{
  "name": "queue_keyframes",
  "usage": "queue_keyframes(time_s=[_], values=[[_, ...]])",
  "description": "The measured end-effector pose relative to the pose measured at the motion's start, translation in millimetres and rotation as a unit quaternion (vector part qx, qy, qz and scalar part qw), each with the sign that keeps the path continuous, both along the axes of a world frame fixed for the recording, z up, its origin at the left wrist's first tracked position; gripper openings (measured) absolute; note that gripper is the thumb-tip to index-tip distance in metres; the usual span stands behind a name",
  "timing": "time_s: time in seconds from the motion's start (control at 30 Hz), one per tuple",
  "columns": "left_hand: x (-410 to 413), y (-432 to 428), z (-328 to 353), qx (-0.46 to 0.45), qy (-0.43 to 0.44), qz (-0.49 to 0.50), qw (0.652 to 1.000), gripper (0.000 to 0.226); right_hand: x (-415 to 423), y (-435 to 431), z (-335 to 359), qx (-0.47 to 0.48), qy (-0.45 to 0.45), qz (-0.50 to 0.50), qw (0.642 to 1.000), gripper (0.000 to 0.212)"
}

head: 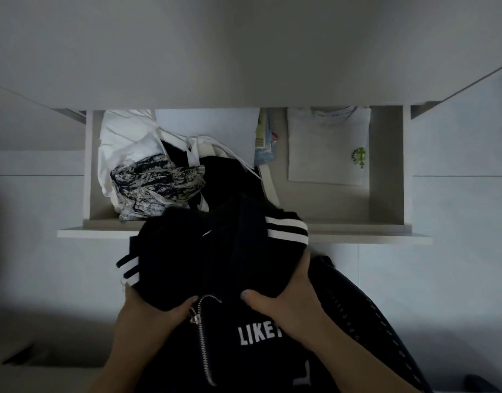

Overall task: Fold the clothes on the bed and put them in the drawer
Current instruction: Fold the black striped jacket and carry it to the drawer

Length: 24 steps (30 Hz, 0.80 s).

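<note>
- Both forearms come up from the bottom of the view, side by side, reaching forward with the palms turned in toward each other.
- The left hand (156,313) is under the near left edge of the folded black garment (215,251). Its thumb is curled over the top and the fingers are tucked out of sight beneath the cloth.
- The right hand (284,304) mirrors it on the near right edge, thumb clamped on top and fingers wrapped under. Both hands have a firm pinch on the bundle.
- The garment sits bunched between the two hands. One white-striped cuff (286,229) sticks out just beyond the right hand, and another (129,269) sits just outside the left.
- The far end of the bundle overlaps the front edge of the open drawer (386,232), which lies straight ahead of the hands.
- Inside the drawer, ahead of the left hand, are a black-and-white patterned cloth (156,177) and a white garment (122,137). Dark clothes (230,171) lie just past the bundle.
- Ahead of and beyond the right hand, a folded grey T-shirt (326,148) with a small green print lies flat, well apart from the grip.
</note>
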State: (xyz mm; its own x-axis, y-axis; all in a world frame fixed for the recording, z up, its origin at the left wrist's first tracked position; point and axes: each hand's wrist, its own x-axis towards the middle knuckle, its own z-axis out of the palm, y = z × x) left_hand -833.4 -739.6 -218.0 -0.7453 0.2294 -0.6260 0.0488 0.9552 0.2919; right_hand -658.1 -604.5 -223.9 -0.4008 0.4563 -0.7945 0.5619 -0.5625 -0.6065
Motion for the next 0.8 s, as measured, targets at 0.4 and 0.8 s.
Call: queue_keyframes(time_s=[0.4, 0.8], values=[[63.8, 196.4, -60.0, 0.143, -0.015, -0.095, 0.985, 0.098, 74.8, 150.3, -50.6, 0.249, -0.100, -0.060, 0.962, 0.102], [73.8, 292.3, -252.1, 0.251, 0.000, -0.104, 0.962, 0.104, 88.7, 250.3, -235.9, 0.351, -0.063, -0.032, 0.934, 0.099]])
